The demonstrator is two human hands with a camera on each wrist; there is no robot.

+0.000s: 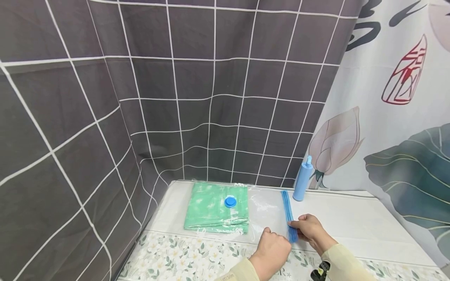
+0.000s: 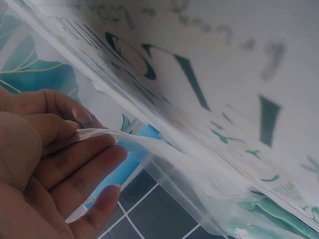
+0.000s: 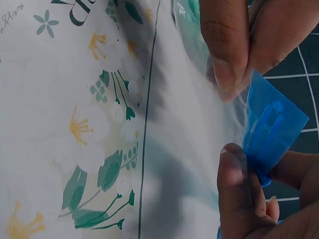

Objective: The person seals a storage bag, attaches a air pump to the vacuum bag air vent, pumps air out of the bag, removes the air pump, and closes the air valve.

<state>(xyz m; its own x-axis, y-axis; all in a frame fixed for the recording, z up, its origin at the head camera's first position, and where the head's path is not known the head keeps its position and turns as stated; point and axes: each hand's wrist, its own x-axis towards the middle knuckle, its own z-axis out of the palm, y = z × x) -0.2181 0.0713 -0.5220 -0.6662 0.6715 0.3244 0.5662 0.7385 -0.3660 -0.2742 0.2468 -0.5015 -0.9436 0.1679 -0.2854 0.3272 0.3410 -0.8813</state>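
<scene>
Where left hand [image 1: 270, 251] pinches, bag [image 1: 263, 208] partly hidden

Smooth, glossy plastic bag [image 1: 265, 207]

A table [image 1: 355, 230] with a plain white top and a white floral band [image 1: 179, 251] along its near side carries everything. On the white part, toward the left, lies a clear vacuum storage bag [image 1: 263, 207] with folded green fabric [image 1: 212, 210] inside, its round blue valve [image 1: 230, 201] facing up. Near the back edge, right of the bag, a light-blue hand pump [image 1: 302, 183] stands on end.
</scene>
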